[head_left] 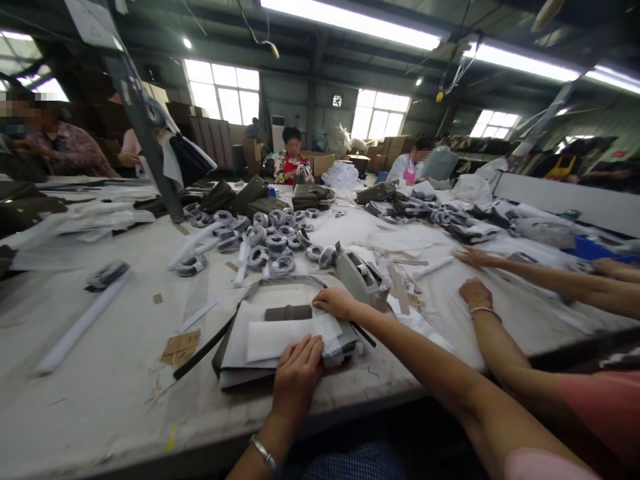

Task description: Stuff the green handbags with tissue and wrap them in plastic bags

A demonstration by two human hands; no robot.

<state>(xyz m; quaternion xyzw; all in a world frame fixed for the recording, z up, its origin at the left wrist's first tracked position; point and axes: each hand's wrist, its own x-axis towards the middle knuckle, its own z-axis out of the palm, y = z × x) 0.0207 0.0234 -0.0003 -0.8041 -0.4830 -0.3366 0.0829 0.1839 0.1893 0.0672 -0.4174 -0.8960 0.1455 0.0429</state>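
Observation:
A dark olive handbag lies flat on the table before me, its handle arched at the far side. White packing foam covers its front, leaving a dark strap piece showing. My left hand rests flat on the foam's near edge, fingers stretched out. At the bag's far right, my right hand has its fingers bent and closed on the edge of a translucent packing sheet; the fingertips are partly hidden. A grey tape dispenser stands just beyond that hand.
Wrapped strap coils are heaped behind the bag. A white foam roll lies left, brown card scraps nearer. A co-worker's hands reach in from the right. A metal post rises at the left; other people sit across the table.

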